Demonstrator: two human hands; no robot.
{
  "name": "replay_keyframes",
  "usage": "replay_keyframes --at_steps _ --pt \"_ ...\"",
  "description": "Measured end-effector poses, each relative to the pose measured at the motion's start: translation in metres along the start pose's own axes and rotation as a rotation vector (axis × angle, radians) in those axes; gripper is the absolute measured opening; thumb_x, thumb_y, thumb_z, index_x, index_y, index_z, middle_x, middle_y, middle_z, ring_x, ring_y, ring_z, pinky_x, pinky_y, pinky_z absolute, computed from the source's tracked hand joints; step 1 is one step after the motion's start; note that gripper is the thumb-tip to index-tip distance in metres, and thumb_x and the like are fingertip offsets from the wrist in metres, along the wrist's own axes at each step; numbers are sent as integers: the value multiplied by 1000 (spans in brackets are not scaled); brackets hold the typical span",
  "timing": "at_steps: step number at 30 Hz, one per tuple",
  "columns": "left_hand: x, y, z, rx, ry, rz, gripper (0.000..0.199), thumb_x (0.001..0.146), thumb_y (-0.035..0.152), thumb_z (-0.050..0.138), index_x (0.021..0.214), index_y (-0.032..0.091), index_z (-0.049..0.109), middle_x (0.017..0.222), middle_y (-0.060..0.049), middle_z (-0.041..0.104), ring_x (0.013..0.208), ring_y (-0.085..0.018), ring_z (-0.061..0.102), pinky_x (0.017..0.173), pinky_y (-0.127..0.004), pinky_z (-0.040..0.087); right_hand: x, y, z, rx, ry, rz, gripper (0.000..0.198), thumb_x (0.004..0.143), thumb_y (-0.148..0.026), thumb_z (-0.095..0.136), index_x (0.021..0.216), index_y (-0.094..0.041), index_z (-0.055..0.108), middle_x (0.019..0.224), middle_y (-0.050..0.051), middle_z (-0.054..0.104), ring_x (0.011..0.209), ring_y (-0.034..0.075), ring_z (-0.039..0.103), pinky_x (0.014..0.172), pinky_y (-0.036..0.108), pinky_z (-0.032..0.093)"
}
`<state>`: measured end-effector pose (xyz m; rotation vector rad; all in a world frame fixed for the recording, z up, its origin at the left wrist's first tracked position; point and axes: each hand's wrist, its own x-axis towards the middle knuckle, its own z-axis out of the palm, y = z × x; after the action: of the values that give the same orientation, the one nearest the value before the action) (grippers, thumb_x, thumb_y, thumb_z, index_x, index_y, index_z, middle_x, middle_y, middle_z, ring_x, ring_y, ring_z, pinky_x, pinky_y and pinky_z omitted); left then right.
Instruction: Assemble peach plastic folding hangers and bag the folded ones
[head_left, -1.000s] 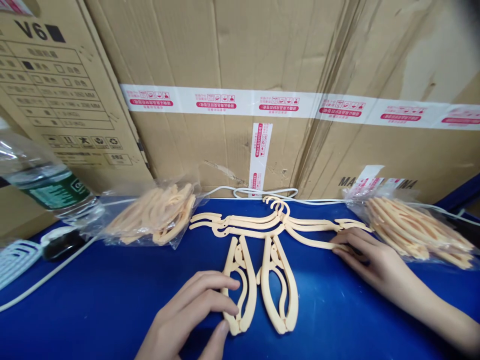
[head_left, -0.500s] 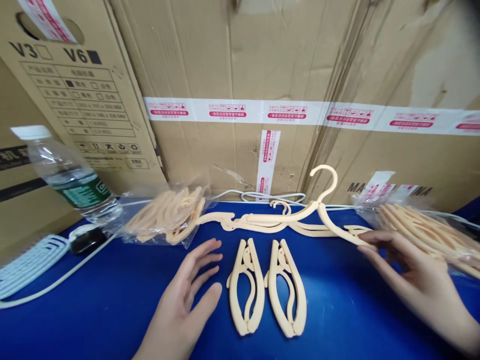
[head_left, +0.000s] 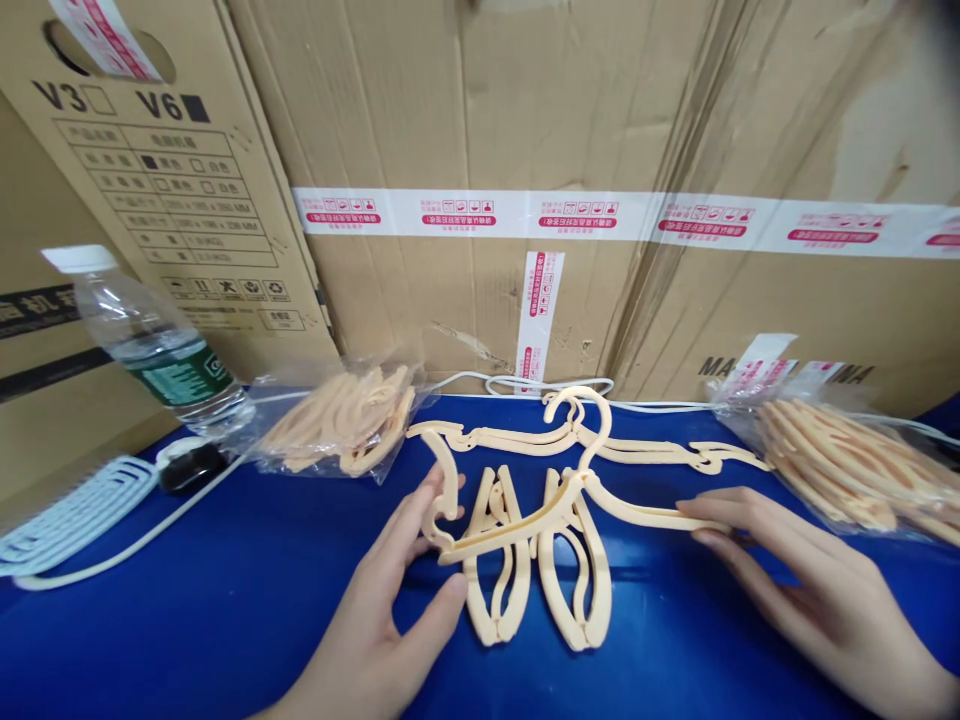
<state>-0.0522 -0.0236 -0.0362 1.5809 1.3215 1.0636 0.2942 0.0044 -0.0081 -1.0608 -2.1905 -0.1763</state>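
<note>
currently my right grip (head_left: 802, 562) is pinching a raised hanger (head_left: 525, 527); my half-open left grip (head_left: 382, 595) is perhaps touching its other end.

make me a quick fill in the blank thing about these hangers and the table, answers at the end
The held hanger has its straighter end pinched in the ____ hand.
____ folded, unbagged hangers lie side by side on the table.
The bottle wears a ____ cap.

Missing words: right; two; white
</note>
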Motion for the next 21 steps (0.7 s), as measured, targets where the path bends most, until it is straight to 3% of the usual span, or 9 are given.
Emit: replay_keyframes --at_steps 3,5,7,11,14,17,21 --pt "2 7 -1 84 2 45 63 93 42 57 151 36 33 152 -6 45 138 -28 43 119 -50 26 -1 -3 0 6 -10 -9 15 94 -22 53 106 -26 62 94 4 73 82 21 72 72 26 59" --pt "3 11 -1 104 -4 39 63 93 43 56 151 35 34 132 -7 62 119 -24 61 110 -43 42 -3 -5 1 20 -30 9 16 95 -22 52 108 -26 61 95 4 72 83 20 72 72 25 58" --pt "4 14 0 84 -2 27 58 93 43 56 148 33 39 106 -4 71 95 -19 69 94 -33 54 -4 -6 1 38 -55 27 17 96 -23 52 111 -26 60 97 4 72 84 19 71 71 24 58" --pt "5 16 1 -39 33 -8 42 93 44 58 133 31 56 88 0 72 78 -15 67 76 -20 56 -7 -8 3 41 -65 -4 21 97 -21 51 115 -29 58 101 4 70 88 21 70 77 27 57" --pt "7 17 1 -101 58 -28 34 92 46 60 120 28 63 79 1 70 69 -14 65 67 -18 56 -9 -5 5 27 -97 -30 36 95 -16 48 127 -31 53 106 4 69 92 23 68 78 32 56" --pt "9 19 -1 -123 73 -65 31 91 47 61 113 26 66 78 1 70 71 -15 66 69 -20 57 -12 -1 5 -67 -133 -55 49 94 -14 45 139 -33 49 108 5 70 92 26 66 76 38 53" --pt "10 22 -5 -115 40 -89 33 91 50 60 110 25 67 76 0 70 76 -17 68 73 -22 58 -19 0 2 -194 -83 14 50 94 -18 43 141 -36 50 111 5 72 84 29 67 70 42 49"
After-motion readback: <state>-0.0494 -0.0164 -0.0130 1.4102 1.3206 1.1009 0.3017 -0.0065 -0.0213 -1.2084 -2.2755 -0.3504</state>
